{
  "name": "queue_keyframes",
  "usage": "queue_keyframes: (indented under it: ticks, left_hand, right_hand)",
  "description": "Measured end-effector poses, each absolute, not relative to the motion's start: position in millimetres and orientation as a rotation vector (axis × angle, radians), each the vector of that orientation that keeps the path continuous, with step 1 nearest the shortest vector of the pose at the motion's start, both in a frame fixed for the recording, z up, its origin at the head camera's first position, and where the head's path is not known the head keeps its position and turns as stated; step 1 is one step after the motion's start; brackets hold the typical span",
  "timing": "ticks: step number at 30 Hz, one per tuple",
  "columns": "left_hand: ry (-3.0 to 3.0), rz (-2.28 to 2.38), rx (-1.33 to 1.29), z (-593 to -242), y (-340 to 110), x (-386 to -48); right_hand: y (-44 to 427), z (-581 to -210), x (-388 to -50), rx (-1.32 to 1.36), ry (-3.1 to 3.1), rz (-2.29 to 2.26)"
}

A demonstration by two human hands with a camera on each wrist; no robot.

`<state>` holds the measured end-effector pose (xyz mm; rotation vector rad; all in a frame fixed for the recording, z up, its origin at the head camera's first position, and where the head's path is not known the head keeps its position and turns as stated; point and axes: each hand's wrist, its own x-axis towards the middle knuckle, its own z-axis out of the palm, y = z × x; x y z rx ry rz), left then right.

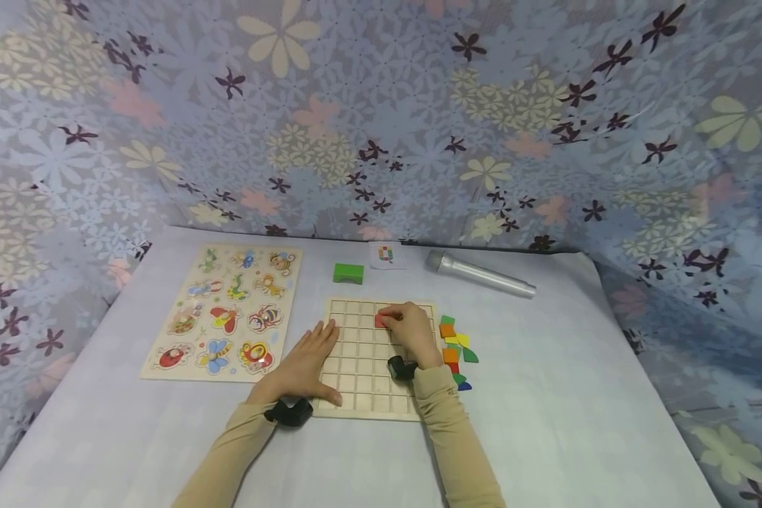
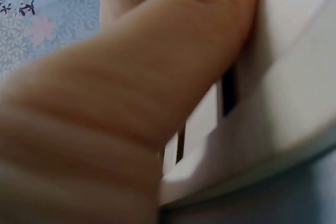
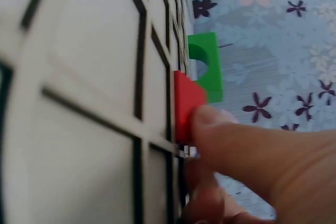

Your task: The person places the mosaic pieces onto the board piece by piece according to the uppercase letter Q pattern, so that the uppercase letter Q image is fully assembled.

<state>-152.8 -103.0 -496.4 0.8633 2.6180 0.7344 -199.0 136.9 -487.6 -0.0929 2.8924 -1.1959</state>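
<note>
A red square tile (image 1: 379,321) is at a cell in the upper part of a wooden grid board (image 1: 349,363). Thumb and fingers of my right hand (image 1: 411,329) pinch it; in the right wrist view the red tile (image 3: 187,106) stands slightly proud of the grid. My left hand (image 1: 305,363) lies spread along the board's left edge, fingers straight and thumb on its lower left corner. In the left wrist view the thumb (image 2: 173,51) fills much of the picture, resting on the board's rim (image 2: 294,108).
Coloured tiles (image 1: 451,356) lie in a loose pile right of the board. Behind it are a green arched block (image 1: 348,274), a small pattern card (image 1: 387,255) and a silver microphone (image 1: 482,274). An insect picture puzzle board (image 1: 228,310) lies on the left.
</note>
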Motion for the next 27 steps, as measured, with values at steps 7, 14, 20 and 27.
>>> queue_keyframes:
  ticks: [7,14,20,27]
  left_hand:
    - [2.624,0.73,0.866,-497.7,-105.0,-152.3]
    - [2.627,0.729,0.879,-497.1,-105.4,-154.5]
    - [2.622,0.728,0.889,-498.4,-103.6,-154.6]
    - [2.635,0.716,0.886,-499.1,-103.3,-152.9]
  right_hand:
    - [139.0,-490.1,-197.6,-0.266,2.928,-1.114]
    - [172.3,-481.7,-198.2,-0.329,2.674,-1.374]
    - [231.5,-474.6,-177.9,-0.061,2.628,-1.447]
    - [281.9,-479.5,-139.9,0.125,2.534,-1.417]
